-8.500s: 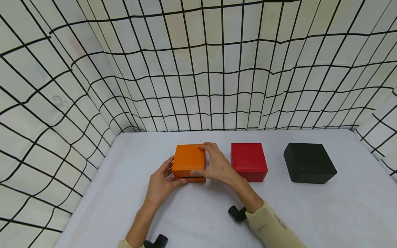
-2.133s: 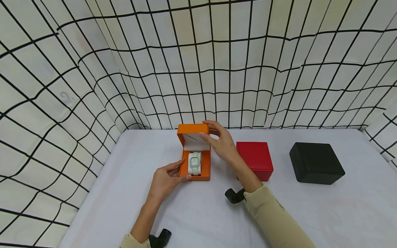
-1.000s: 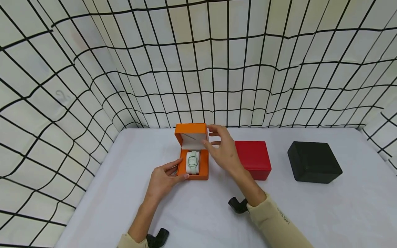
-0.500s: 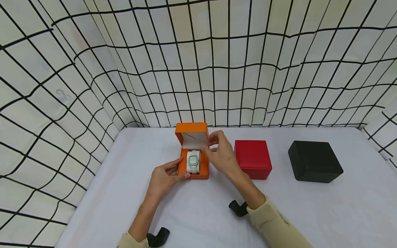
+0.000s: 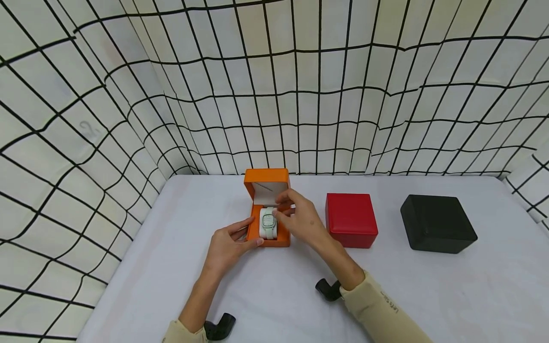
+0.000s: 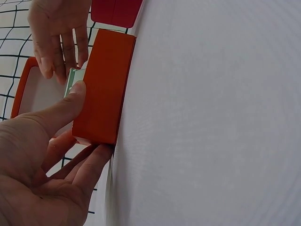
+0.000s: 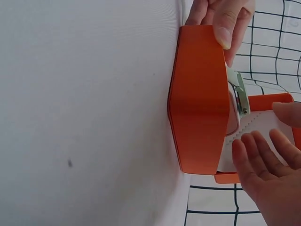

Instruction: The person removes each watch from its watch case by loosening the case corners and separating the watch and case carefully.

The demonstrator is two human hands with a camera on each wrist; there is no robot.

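An orange watch box (image 5: 282,242) stands on the white-covered table with its lid (image 5: 267,175) raised, showing a pale lining. Inside it, a pale green watch (image 5: 269,228) is wrapped round a white cushion. My left hand (image 5: 226,247) holds the box at its front left corner; in the left wrist view its thumb (image 6: 70,106) presses over the front edge, fingers along the side. My right hand (image 5: 303,219) hovers over the box's right side, fingertips close to the watch. In the right wrist view those fingers (image 7: 254,155) are spread and relaxed, with a gap to the watch (image 7: 242,96).
To the right of the orange box sits a closed red box (image 5: 350,219), and farther right a closed black box (image 5: 438,224). A white wall with a black grid net (image 5: 317,109) rises behind the table and along its left side.
Over the last seconds the orange box's lid has been raised, uncovering the watch. My right hand has since left the lid and moved down and left towards the watch. My left hand keeps its hold.
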